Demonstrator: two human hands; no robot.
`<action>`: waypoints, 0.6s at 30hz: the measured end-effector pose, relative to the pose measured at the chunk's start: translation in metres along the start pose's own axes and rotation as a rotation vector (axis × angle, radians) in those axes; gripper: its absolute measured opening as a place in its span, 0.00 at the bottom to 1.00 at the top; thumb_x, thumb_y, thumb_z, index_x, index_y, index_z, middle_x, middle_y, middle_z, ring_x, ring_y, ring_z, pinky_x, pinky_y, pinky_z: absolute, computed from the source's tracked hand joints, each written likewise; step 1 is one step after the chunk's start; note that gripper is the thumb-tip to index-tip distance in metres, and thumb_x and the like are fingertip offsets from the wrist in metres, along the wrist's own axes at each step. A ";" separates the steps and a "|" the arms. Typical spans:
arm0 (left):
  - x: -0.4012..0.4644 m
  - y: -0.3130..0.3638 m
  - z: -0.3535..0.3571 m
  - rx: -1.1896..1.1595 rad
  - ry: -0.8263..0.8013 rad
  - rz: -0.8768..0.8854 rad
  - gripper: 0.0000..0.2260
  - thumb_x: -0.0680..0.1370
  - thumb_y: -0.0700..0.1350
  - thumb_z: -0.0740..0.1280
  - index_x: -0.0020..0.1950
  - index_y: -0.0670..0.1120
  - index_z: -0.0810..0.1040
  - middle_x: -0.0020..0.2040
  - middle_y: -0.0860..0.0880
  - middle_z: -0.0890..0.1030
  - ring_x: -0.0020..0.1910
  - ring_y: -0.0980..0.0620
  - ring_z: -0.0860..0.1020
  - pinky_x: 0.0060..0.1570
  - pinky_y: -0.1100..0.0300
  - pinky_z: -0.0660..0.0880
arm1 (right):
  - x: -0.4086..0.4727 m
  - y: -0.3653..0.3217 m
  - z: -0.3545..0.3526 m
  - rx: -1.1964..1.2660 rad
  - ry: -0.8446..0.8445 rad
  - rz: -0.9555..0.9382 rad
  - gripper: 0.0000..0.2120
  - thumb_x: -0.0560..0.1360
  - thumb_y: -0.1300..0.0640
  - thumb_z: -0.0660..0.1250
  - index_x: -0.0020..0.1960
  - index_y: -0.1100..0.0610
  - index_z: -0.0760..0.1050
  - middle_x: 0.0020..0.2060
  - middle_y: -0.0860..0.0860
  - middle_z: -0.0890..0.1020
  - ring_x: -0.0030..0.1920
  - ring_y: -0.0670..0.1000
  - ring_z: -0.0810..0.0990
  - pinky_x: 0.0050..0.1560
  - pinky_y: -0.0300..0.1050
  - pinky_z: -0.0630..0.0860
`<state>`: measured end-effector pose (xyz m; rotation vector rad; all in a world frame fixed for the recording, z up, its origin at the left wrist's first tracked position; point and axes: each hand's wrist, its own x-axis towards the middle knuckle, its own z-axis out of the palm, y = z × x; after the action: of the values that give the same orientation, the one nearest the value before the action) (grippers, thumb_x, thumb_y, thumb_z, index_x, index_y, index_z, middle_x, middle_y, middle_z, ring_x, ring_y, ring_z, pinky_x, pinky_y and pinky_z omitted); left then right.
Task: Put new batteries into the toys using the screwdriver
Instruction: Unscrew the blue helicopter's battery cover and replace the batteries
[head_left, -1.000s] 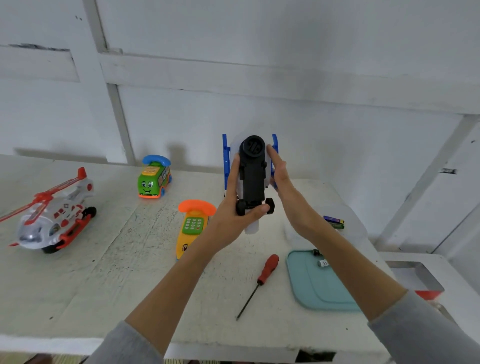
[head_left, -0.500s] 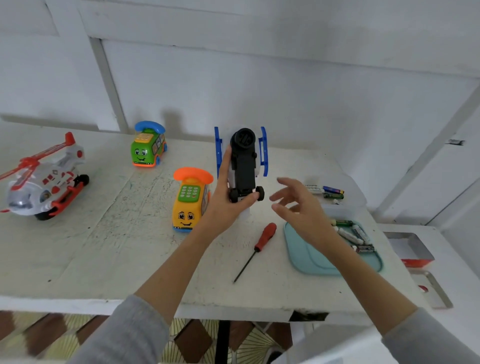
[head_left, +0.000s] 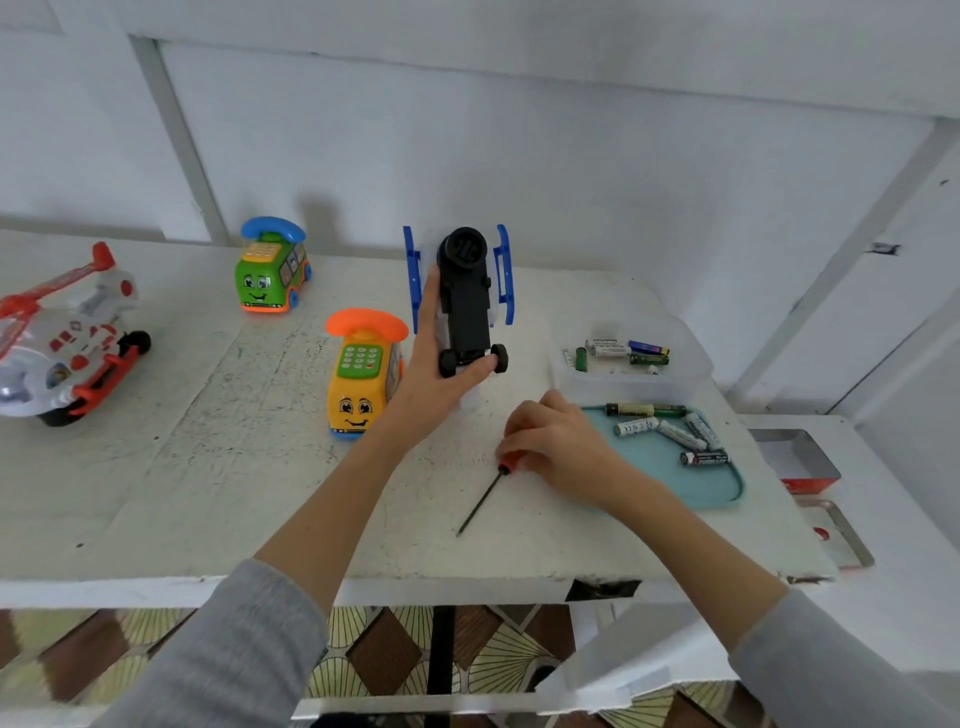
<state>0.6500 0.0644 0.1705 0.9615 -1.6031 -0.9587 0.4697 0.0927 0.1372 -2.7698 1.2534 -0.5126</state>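
White tabletop (head_left: 218, 499) carries everything. Biggest toy, red/white helicopter (head_left: 67, 338), sits far left, untouched. Blue/white toy (head_left: 464, 291) is held upside down above the tabletop centre, black underside w/ wheels facing the camera; left hand (head_left: 434, 374) wraps it, thumb across the wheel end, fingers up the side. Orange phone-bus (head_left: 363, 374) stands just left of that hand; green phone-bus (head_left: 270, 270) further back. Teal tray (head_left: 670, 483) at right holds several loose batteries (head_left: 675, 431); more batts lie in a clear box (head_left: 618, 353) behind it; can't tell new from old. Right hand (head_left: 556, 441) is curled over the red handle of the screwdriver (head_left: 491, 486), which lies on the tabletop, shaft pointing toward the camera; looks like a pinch on the handle, not lifted.

Progress, my read: early on this toy. Cover looks still shut, no screw out. Left: unscrew, swap batts, close, then other toys.
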 end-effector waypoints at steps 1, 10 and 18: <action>0.000 0.000 0.000 -0.001 -0.003 -0.005 0.41 0.77 0.33 0.66 0.78 0.50 0.41 0.70 0.63 0.56 0.58 0.79 0.67 0.52 0.78 0.68 | -0.001 0.000 0.000 0.017 0.006 0.002 0.10 0.64 0.63 0.75 0.44 0.52 0.83 0.44 0.51 0.81 0.40 0.55 0.71 0.38 0.49 0.70; -0.004 0.003 -0.002 -0.062 -0.008 -0.053 0.39 0.78 0.34 0.64 0.77 0.54 0.42 0.63 0.71 0.56 0.53 0.83 0.66 0.49 0.81 0.66 | -0.009 -0.012 -0.042 0.464 0.168 0.292 0.09 0.73 0.64 0.67 0.50 0.52 0.79 0.46 0.43 0.81 0.48 0.46 0.73 0.49 0.31 0.67; -0.004 0.001 -0.001 -0.004 -0.076 -0.040 0.41 0.78 0.30 0.62 0.74 0.58 0.38 0.63 0.75 0.56 0.54 0.77 0.69 0.49 0.77 0.69 | -0.018 -0.036 -0.076 0.687 0.501 0.451 0.10 0.71 0.62 0.71 0.43 0.46 0.77 0.37 0.45 0.81 0.37 0.42 0.78 0.39 0.35 0.76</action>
<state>0.6518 0.0685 0.1699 0.9680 -1.6501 -1.0363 0.4604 0.1367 0.2103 -1.7823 1.3737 -1.3304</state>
